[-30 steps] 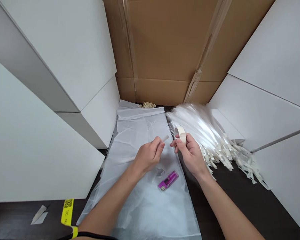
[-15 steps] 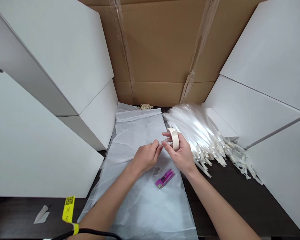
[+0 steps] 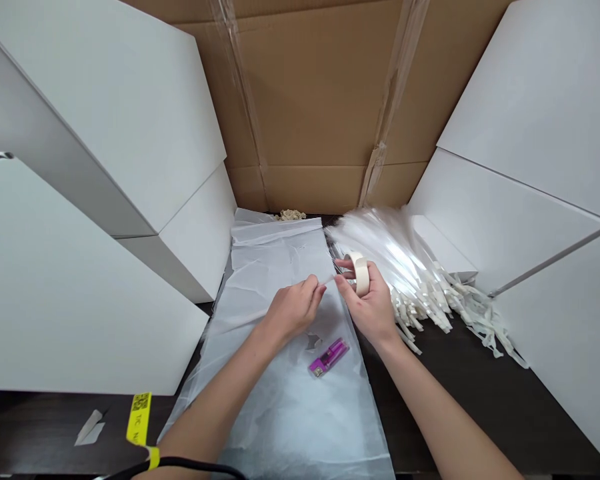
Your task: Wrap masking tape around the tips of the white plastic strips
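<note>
My right hand holds a cream roll of masking tape, with fingers through its ring and the thumb toward my left hand. My left hand is closed, thumb and forefinger pinched. A thin whitish strip spans the short gap between both hands' fingertips; whether it comes off the roll cannot be made out. Under my hands lies a translucent white plastic sheet. On it, below my hands, rest a small purple see-through object with a metal end, like a lighter, and a torn grey scrap.
A heap of clear plastic strips with white taped ends lies at right on the dark table. White boxes flank both sides; cardboard stands behind. A yellow tag on a black cable is at lower left.
My right hand has moved slightly to the right with the tape roll, widening the gap between my hands. More of the thin strip shows between them. My left hand has barely moved.
</note>
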`<state>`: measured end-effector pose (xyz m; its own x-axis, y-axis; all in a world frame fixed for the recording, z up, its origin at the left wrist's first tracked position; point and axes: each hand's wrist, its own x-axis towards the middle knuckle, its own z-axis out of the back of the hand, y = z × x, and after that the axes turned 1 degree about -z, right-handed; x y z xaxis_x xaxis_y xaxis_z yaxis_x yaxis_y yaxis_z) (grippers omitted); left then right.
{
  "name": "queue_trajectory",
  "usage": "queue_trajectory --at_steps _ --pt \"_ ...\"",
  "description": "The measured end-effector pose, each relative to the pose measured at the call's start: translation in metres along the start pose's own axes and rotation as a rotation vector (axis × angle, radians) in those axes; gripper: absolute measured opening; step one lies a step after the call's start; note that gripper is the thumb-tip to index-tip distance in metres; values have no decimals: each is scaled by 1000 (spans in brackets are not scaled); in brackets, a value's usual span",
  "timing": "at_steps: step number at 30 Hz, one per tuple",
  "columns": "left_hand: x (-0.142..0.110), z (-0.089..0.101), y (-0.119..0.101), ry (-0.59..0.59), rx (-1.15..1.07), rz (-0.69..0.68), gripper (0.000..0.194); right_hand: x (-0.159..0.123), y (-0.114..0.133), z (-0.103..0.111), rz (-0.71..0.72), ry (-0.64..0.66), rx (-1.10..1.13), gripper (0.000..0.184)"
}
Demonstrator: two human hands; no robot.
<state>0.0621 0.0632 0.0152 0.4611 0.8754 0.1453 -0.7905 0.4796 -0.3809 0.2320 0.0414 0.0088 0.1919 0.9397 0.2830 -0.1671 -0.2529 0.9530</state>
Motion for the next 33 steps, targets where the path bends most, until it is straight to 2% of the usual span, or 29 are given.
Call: queue_trajectory --at_steps 5,10,13,22,28,33 --pt "1 0 0 1 -4 16 33 2 -1 5 55 -49 29 23" --pt "3 0 0 2 -1 37 32 -6 -2 2 144 -28 -200 23" --pt "5 0 0 -3 9 34 30 -9 -5 0 165 -8 -241 24" --pt "7 -1 0 36 100 16 31 0 -1 4 87 13 -122 35" --pt "6 1 -3 87 151 -10 28 3 -5 4 54 52 -150 22" --pt "8 -2 -5 45 141 -72 24 2 -3 3 77 23 -134 20"
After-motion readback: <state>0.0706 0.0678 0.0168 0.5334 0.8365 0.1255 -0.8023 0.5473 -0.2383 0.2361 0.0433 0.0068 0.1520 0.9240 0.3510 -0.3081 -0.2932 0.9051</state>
